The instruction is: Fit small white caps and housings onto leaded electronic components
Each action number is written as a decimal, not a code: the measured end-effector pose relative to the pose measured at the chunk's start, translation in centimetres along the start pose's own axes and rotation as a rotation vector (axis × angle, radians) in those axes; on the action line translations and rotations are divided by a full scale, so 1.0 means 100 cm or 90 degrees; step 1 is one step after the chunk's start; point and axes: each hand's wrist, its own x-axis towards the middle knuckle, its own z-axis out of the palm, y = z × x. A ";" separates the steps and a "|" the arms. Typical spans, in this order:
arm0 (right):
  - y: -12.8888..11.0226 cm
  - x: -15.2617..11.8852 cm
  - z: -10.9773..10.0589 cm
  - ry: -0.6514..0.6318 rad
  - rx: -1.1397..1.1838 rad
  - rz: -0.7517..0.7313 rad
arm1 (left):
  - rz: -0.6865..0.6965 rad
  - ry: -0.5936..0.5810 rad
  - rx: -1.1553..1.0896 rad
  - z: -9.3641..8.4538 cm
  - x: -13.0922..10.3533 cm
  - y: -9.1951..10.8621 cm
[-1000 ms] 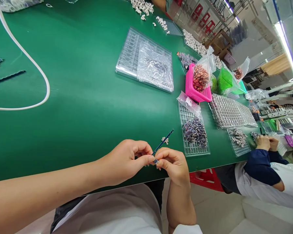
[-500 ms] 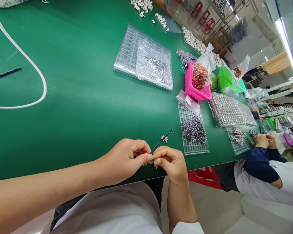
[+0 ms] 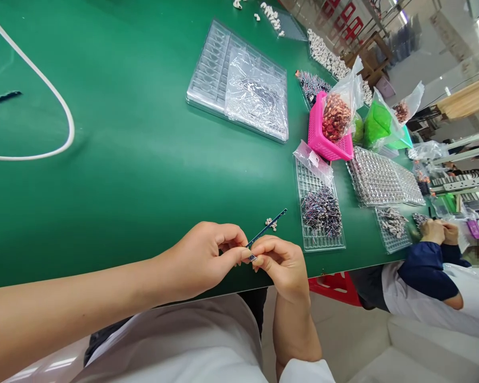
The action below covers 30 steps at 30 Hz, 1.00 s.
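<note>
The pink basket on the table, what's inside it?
The pink basket holds a clear plastic bag of small copper-red pieces, its top sticking up. Bag and walls hide the basket's floor, so anything beneath cannot be seen.

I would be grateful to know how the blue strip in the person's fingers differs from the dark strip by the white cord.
The blue strip is held at its lower end by the left hand and right hand; the dark strip lies on the table. The dark strip runs off the picture's left edge, while the blue strip does not. Both look long and narrow.
</note>
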 end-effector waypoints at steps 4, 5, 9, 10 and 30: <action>-0.002 0.001 0.001 0.002 -0.008 -0.002 | 0.004 0.000 -0.002 0.000 0.000 -0.003; -0.002 0.001 0.001 0.001 -0.007 -0.002 | 0.003 0.000 -0.008 0.001 0.000 -0.003; -0.001 0.001 0.000 -0.004 0.007 -0.006 | -0.006 -0.001 -0.023 0.001 0.000 0.000; -0.001 0.000 -0.001 -0.005 0.012 -0.006 | -0.009 -0.002 -0.024 0.000 0.000 0.001; 0.006 -0.006 0.001 0.113 -0.062 -0.130 | 0.031 0.061 -0.033 -0.002 0.000 0.009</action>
